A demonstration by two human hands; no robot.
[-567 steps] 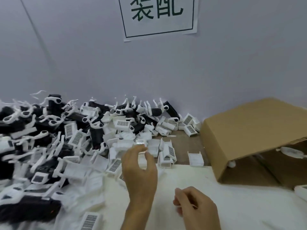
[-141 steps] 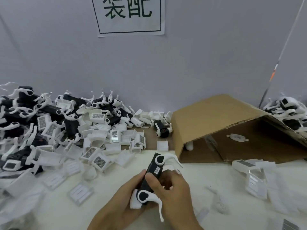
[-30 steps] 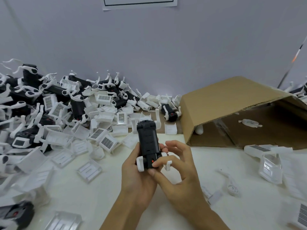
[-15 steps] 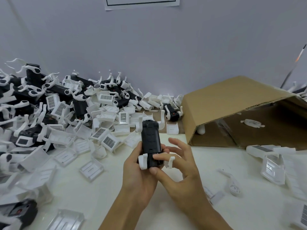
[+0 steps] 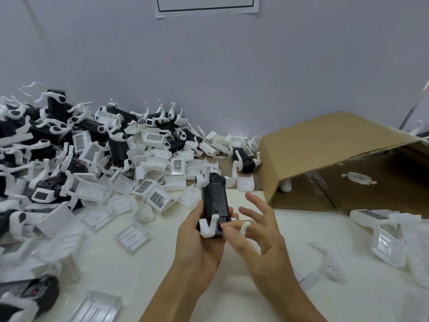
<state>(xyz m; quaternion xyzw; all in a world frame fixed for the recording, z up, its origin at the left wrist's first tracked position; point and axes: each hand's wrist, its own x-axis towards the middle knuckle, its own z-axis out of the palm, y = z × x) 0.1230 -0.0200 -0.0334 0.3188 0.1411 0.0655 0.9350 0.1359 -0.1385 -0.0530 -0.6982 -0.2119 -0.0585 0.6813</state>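
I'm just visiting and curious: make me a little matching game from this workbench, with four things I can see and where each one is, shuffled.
Things:
1. black device
2. cardboard box
3. paper sign
4. clear tray

Places:
A. on the wall
B. on its side, at the right
C. flat on the white table
D. gripped by the left hand

Pairs: 1-D, 2-B, 3-A, 4-C.
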